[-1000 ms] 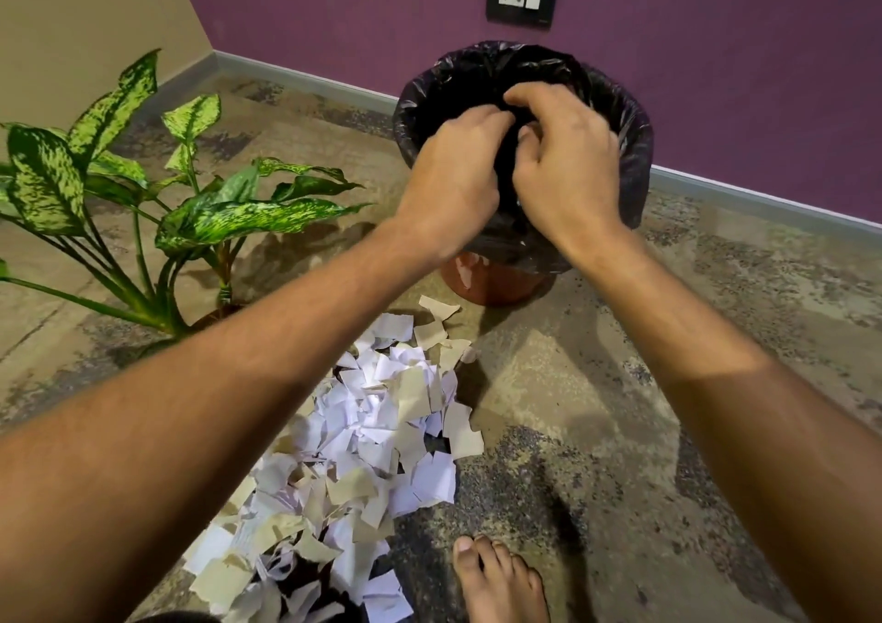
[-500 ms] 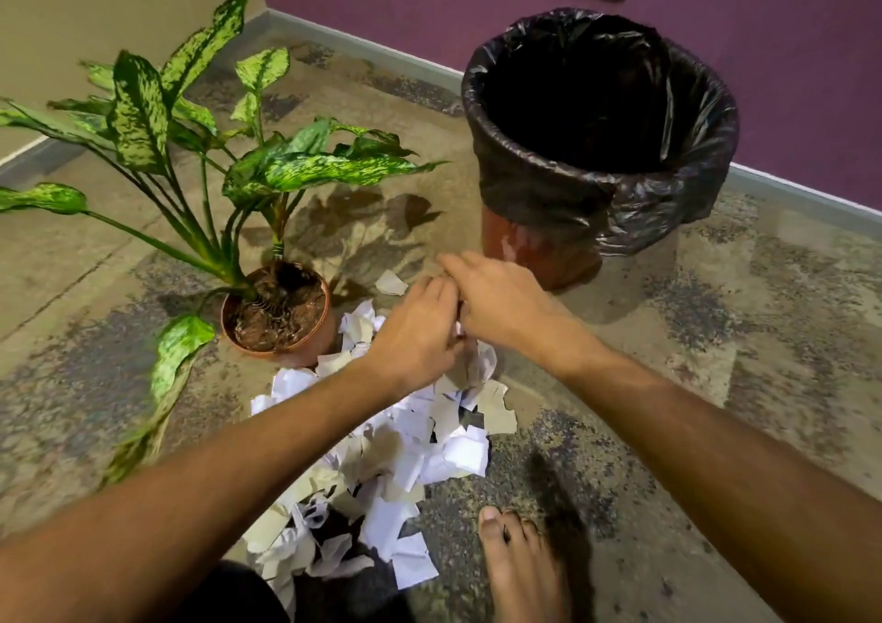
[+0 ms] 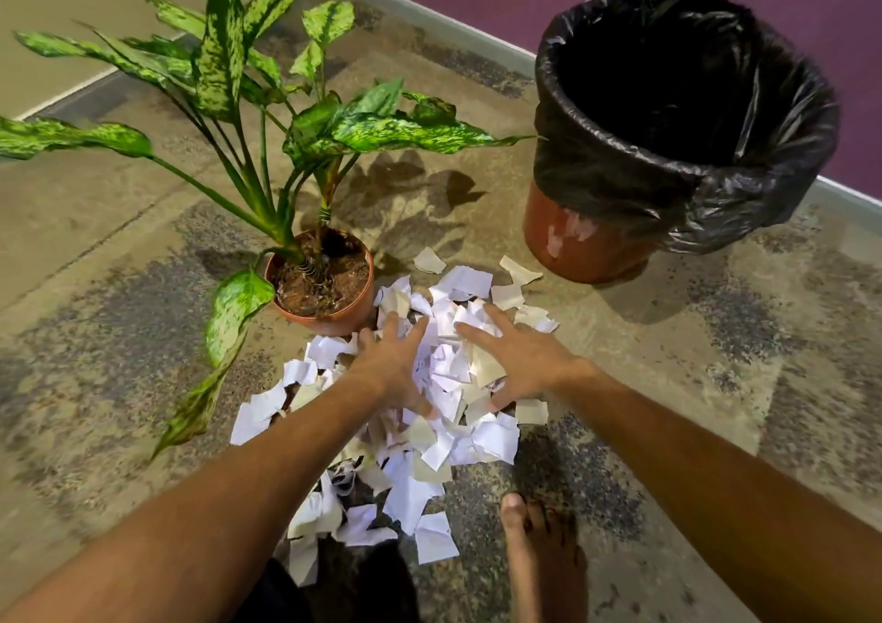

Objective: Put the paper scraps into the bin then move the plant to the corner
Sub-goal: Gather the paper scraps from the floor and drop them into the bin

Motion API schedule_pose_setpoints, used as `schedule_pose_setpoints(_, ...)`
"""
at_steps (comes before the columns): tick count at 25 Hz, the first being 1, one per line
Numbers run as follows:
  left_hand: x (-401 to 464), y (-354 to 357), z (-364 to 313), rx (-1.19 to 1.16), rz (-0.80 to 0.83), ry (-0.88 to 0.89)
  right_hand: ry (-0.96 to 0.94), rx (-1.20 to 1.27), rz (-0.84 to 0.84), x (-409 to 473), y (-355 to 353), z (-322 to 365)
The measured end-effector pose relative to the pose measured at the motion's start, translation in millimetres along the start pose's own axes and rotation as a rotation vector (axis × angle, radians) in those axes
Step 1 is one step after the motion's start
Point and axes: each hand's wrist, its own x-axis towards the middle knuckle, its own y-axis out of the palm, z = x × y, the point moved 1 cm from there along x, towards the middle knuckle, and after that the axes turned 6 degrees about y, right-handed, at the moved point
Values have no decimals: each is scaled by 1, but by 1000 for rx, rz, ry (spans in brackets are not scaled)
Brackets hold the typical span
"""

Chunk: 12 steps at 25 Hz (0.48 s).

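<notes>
- Far left: plant [image 3: 267, 111] upright in its terracotta pot [image 3: 329, 310] on the floor [image 3: 105, 317], out in the open and well apart from the corner where the two walls meet at top left. Judged not yet moved; second half of the task untouched.
- Just right of the pot: paper scraps [image 3: 444, 436] heaped on the floor, nearest pieces touching or almost touching the pot's base, the heap trailing down toward the bare foot [image 3: 541, 560]. Most of the pile judged still to be cleared.
- Left hand [image 3: 393, 367] flat on the heap, fingers spread wide, pinching nothing yet.
- Right hand [image 3: 515, 360] beside it on the heap, likewise splayed and open, palm down; both placed as if to gather a bunch together. No scrap lifted clear.
- Right: bin [image 3: 587, 240] with black liner standing near the purple wall, just beyond the heap's far edge. Inside too dark to tell whether any scraps lie in it.
- Left to do, by judgement: scoop and carry several more handfuls to the bin, then shift the plant to the corner.
</notes>
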Motion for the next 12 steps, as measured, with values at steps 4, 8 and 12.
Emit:
schedule_pose_setpoints(4,0,0,8,-8,-46,2,-38,-41,-102,6,7,13)
schedule_pose_setpoints(8,6,-4,11,4,-134,-19,-59,-60,-197,12,2,19)
schedule_pose_setpoints(12,9,-14,7,-8,-250,11,-52,-13,-297,13,-13,20)
